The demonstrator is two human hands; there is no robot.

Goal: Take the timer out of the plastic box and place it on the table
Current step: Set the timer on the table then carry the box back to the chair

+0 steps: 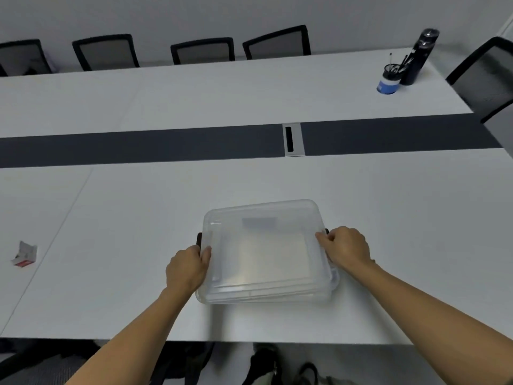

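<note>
The timer itself we could not make out for certain: only a dim grey rectangular patch (pixel 259 223) showed through the lid, toward the far side of the box, and we judged that might be it. The clear, shallow, rectangular plastic box (pixel 266 254) sat closed near the near edge of the white bench (pixel 138 218), its long axis running left to right. Our left hand (pixel 188 269) curled around the box's left side, thumb on the lid, by the dark latch (pixel 199 238); our right hand (pixel 347 248) gripped the right side, fingertips over the lid edge at the other latch. The patch lay between and beyond both hands, about equally near each. We judged the lid had to come off first.

We counted one box, two latches, two hands; a crumpled white-and-red carton (pixel 24 254) by the left edge; one blue-and-black pen cup (pixel 388 80) and one black bottle (pixel 420 55) at the far right corner; five chairs.
</note>
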